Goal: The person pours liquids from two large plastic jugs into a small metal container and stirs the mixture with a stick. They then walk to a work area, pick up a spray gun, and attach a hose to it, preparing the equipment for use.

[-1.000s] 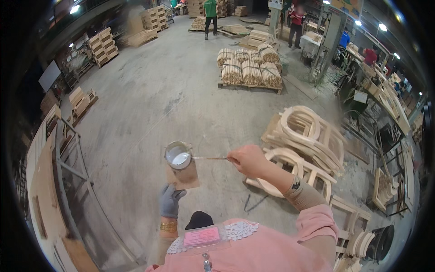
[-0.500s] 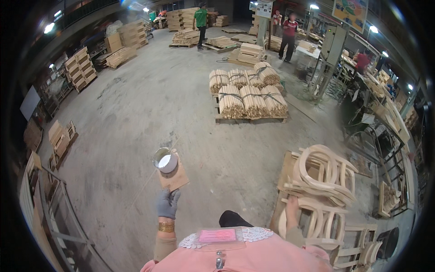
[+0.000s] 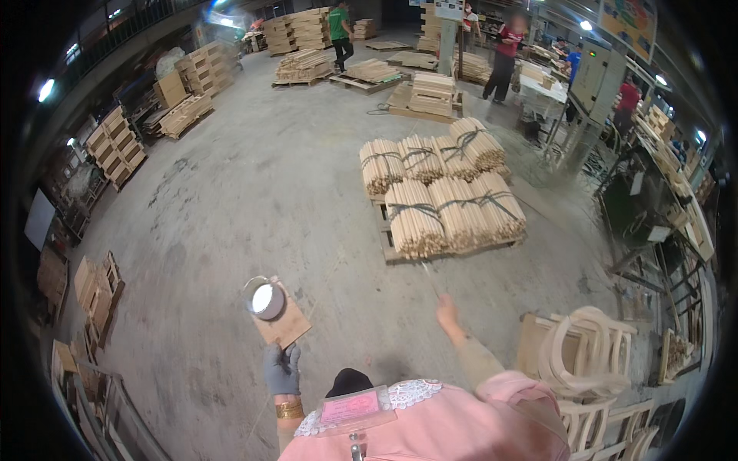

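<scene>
While the left hand (image 3: 283, 370), in a grey glove, is clamped on the near edge of a small wooden board (image 3: 289, 328), a round pot (image 3: 274, 311) stands on that board toward its far left edge, over the floor (image 3: 192, 238). White contents (image 3: 263, 296) show inside the pot. The near right corner of the board is bare, and gold-coloured bangles (image 3: 289, 409) circle the wrist behind the glove.

The right hand (image 3: 447, 313), without a glove, is stretched forward, well apart from the pot, its fingers closed together around a thin stick-like tool (image 3: 433, 280). The pale tip of the tool points toward the near edge of a pallet (image 3: 393, 251); whether it touches anything there cannot be told.

On the pallet lie bundles of wooden rods (image 3: 461, 219) tied with dark straps, one row along the near edge and another behind it, toward the far edge. To the right of the right hand, curved wooden frames (image 3: 546, 357) are stacked low. Farther off, a person in a green shirt (image 3: 338, 24) is near stacked timber (image 3: 304, 67), and a person in a red top (image 3: 508, 44) stands close to a white worktop (image 3: 544, 86).
</scene>
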The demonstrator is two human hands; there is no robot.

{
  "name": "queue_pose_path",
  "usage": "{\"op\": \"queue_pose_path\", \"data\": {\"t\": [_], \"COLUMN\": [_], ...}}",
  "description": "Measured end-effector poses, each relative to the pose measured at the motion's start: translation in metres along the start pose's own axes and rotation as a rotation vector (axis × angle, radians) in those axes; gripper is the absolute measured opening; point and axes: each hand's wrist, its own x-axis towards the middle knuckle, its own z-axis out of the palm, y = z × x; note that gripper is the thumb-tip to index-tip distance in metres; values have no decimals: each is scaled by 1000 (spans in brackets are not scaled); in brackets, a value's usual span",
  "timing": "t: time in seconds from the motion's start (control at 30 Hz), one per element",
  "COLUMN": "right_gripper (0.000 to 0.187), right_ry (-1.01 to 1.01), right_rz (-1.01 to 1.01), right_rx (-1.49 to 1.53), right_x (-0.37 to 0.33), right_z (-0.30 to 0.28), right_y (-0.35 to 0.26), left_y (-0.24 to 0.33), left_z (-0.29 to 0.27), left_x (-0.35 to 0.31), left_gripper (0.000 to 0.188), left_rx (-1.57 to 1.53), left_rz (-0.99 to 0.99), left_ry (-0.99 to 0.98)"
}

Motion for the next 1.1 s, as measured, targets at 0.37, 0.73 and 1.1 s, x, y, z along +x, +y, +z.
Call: {"op": "queue_pose_path", "data": {"t": [0.37, 0.73, 1.1], "right_gripper": [28, 28, 28], "right_ry": [122, 426, 227], "right_rz": [-170, 517, -200], "right_rx": [65, -83, 228], "right_x": [273, 414, 877], "right_z": [179, 219, 379], "right_y": [-191, -223, -661], "left_y": [58, 72, 88], "left_z": [167, 379, 537], "left_x": [367, 695, 1035], "left_gripper": [20, 20, 22], "left_rx": [16, 136, 289], "left_rz": [-57, -214, -212], "left_ry": [-115, -307, -418]}}
